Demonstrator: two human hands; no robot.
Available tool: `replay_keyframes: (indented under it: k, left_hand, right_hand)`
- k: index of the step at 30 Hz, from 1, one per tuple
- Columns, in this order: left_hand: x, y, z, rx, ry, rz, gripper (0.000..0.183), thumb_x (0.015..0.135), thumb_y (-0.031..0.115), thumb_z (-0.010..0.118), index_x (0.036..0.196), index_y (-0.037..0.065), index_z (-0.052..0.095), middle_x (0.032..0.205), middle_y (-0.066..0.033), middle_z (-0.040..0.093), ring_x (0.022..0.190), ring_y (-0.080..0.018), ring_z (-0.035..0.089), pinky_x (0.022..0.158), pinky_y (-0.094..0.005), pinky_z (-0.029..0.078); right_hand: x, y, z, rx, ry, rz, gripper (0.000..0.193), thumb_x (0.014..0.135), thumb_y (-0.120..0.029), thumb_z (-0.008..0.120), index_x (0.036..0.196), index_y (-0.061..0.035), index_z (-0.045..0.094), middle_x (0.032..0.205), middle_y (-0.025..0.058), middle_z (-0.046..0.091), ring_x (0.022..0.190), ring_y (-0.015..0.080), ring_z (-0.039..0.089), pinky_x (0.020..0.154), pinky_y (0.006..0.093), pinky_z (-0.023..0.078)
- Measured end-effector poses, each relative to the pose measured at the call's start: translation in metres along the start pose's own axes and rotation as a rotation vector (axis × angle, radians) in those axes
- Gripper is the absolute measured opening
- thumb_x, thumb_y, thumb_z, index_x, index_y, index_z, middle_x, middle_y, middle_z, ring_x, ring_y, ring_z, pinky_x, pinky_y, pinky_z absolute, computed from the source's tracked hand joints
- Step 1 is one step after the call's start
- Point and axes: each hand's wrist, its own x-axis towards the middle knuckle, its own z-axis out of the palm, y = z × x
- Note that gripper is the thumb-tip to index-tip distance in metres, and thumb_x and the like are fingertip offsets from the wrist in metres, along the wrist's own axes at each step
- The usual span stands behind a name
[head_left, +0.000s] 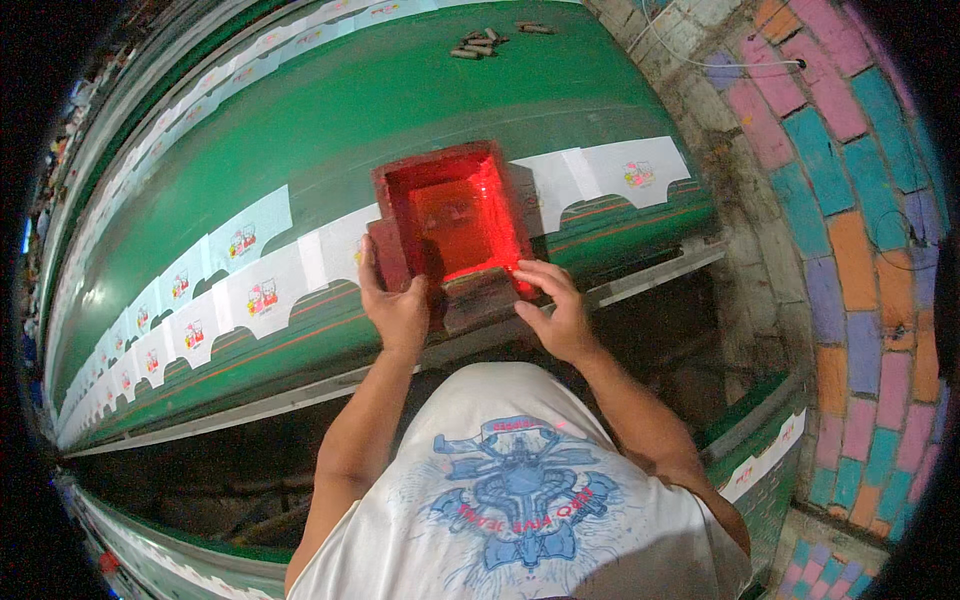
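A small box-like screen-printing frame [440,158], wet with red ink inside, is over a row of white cut pieces [265,297] at the near edge of a long green table [420,110]. My left hand [397,315] grips its left side near a dark red block [390,250], fingers along the outside and thumb toward the near corner. At the near right corner, my right hand [562,312] has its fingers and thumb closed on the rim. Whatever lies directly beneath the frame is hidden. Small coloured cartoon prints show on pieces to either side.
Several small grey cylinders [478,42] lie on the table's far part. Another row of printed pieces [240,80] runs along the far edge. A dark gap separates this table from another green table [760,470] behind me. Painted brick paving [850,250] lies right.
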Motion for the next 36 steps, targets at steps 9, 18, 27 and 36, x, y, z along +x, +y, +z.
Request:
replay_keyframes:
  k: [9,18,27,36]
  left_hand:
    - [-0.031,-0.007,0.114,0.018,-0.001,-0.118,0.109,0.078,-0.021,0.081,0.177,-0.001,0.040,0.179,-0.0184,0.048,0.160,-0.0299,0.053,0.135,-0.0421,0.044]
    - [-0.041,-0.004,0.124,0.116,0.046,-0.153,0.108,0.078,-0.021,0.080,0.177,0.001,0.042,0.174,-0.0169,0.054,0.156,-0.0293,0.057,0.132,-0.0416,0.048]
    - [-0.040,0.001,0.121,-0.014,0.025,-0.243,0.106,0.079,-0.020,0.080,0.176,-0.005,0.040,0.178,-0.0223,0.050,0.164,-0.0308,0.050,0.138,-0.0428,0.040]
    - [-0.041,0.002,0.119,-0.018,0.010,-0.258,0.110,0.076,-0.021,0.082,0.177,-0.007,0.038,0.181,-0.0237,0.046,0.165,-0.0310,0.049,0.138,-0.0430,0.040]
  right_hand:
    - [0.007,0.062,-0.112,0.000,-0.064,-0.005,0.049,0.096,-0.007,0.084,0.145,-0.0056,0.076,0.158,0.0164,0.070,0.151,0.0381,0.061,0.131,0.0516,0.044]
    - [0.024,0.069,-0.139,-0.057,-0.153,-0.177,0.049,0.093,-0.006,0.087,0.141,-0.0056,0.076,0.155,0.0179,0.069,0.149,0.0431,0.061,0.128,0.0548,0.048]
    - [0.036,0.054,-0.124,-0.232,-0.400,-0.396,0.060,0.082,-0.009,0.094,0.139,-0.0079,0.077,0.153,0.0150,0.068,0.146,0.0403,0.062,0.123,0.0539,0.053]
    - [0.058,0.042,-0.112,-0.367,-0.424,-0.442,0.043,0.096,-0.009,0.069,0.138,-0.0065,0.079,0.140,0.0130,0.074,0.129,0.0345,0.069,0.112,0.0514,0.054]
